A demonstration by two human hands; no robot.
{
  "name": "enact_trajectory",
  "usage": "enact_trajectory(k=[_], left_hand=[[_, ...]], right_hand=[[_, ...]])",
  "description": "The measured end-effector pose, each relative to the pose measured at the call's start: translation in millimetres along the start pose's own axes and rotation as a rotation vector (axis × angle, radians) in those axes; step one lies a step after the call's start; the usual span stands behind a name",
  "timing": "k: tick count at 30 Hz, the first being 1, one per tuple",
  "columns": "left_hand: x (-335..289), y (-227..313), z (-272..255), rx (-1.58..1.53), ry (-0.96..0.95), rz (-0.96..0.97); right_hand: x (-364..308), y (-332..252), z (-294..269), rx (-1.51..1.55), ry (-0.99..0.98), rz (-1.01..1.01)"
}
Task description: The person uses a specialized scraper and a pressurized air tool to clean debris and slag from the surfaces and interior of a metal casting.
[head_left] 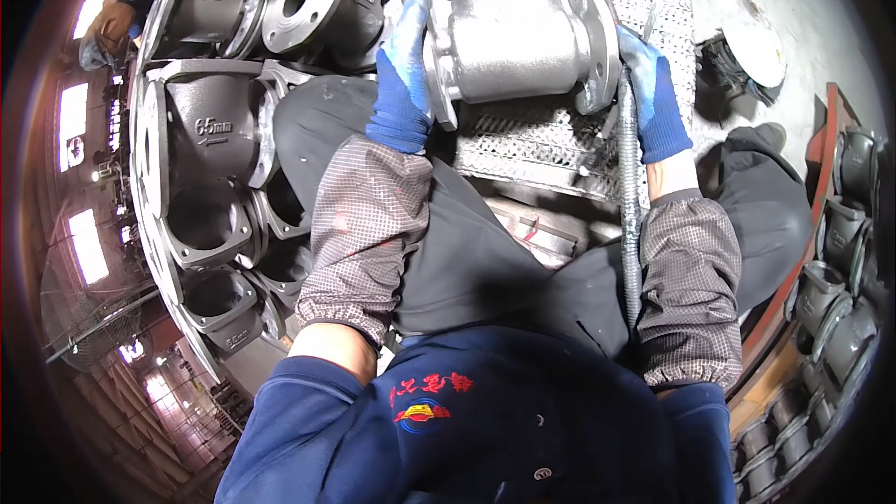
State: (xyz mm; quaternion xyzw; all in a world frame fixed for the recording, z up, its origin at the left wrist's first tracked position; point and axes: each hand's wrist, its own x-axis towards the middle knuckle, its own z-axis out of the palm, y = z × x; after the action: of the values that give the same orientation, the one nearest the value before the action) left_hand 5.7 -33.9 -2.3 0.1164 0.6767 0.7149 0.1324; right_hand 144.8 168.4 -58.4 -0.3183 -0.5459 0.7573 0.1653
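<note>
A grey cast-metal valve body (513, 35) with a round flange at each end lies sideways in front of me, above a perforated metal work surface (551, 154). My left hand (403, 70), in a blue glove, is closed on its left flange. On the other side my gloved right hand (651, 93) presses closed against the right flange. A ribbed hose (630, 215) runs up from my lap to the right palm, where its end is hidden. Just above the right fingers a thin metal rod (651, 26) sticks up; whether that hand also grips it is unclear.
Several similar valve bodies (210, 131) are stacked close on my left, some with square openings facing up. More castings (845, 243) fill a red-edged container (829, 159) at the right. A pale round disc (752, 42) stands beyond my right knee. Another person's gloved hand (107, 33) shows far left.
</note>
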Motion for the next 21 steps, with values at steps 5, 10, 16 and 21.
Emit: enact_trajectory(k=[5, 10, 16, 21], left_hand=[[-14, 17, -6, 0.568, -0.287, 0.556], [-11, 19, -8, 0.673, -0.356, 0.824], [10, 23, 3, 0.565, -0.565, 0.847], [17, 26, 16, 0.651, -0.458, 0.702]], right_hand=[[-21, -5, -19, 0.005, -0.026, -0.083], [-24, -1, -46, -0.145, -0.103, -0.228], [-20, -18, -38, -0.023, -0.062, -0.062], [-11, -29, -38, 0.041, -0.029, 0.054]])
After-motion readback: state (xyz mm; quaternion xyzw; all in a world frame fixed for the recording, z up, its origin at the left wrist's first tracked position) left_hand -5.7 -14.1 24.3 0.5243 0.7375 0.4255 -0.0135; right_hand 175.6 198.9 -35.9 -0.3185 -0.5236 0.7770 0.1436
